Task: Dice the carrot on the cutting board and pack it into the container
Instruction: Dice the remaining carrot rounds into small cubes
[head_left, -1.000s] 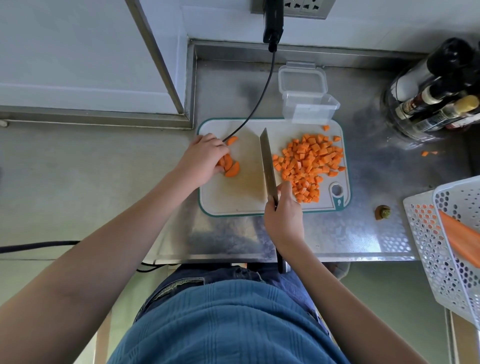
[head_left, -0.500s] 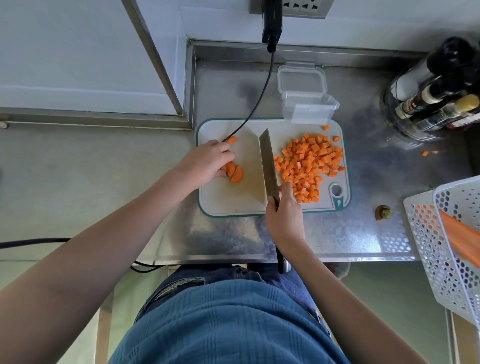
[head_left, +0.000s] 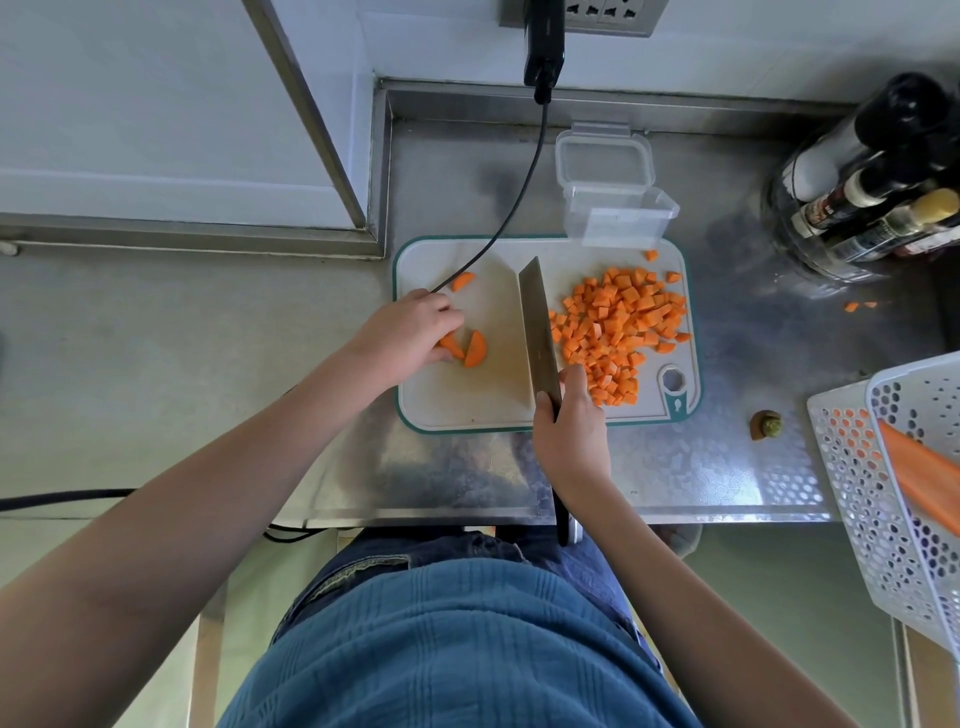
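Left hand (head_left: 410, 335) fingers curled on half-round orange carrot pieces (head_left: 470, 349) mid-frame on white rounded cutting board (head_left: 467, 400), right hand (head_left: 569, 431) gripping flat steel knife (head_left: 537, 332), diced cubes (head_left: 621, 327) piled right, clear plastic container (head_left: 618, 213) above, shiny steel tabletop (head_left: 727, 467).

Soft, even daylight fills the scene, bright on the white wall at the top and throwing only faint shadows under the hands. The steel counter (head_left: 675, 467) carries mottled, patchy reflections, strongest near its front edge. Wide-angle distortion bends straight lines toward the borders, and the forearms at the bottom corners look swollen and slightly soft.
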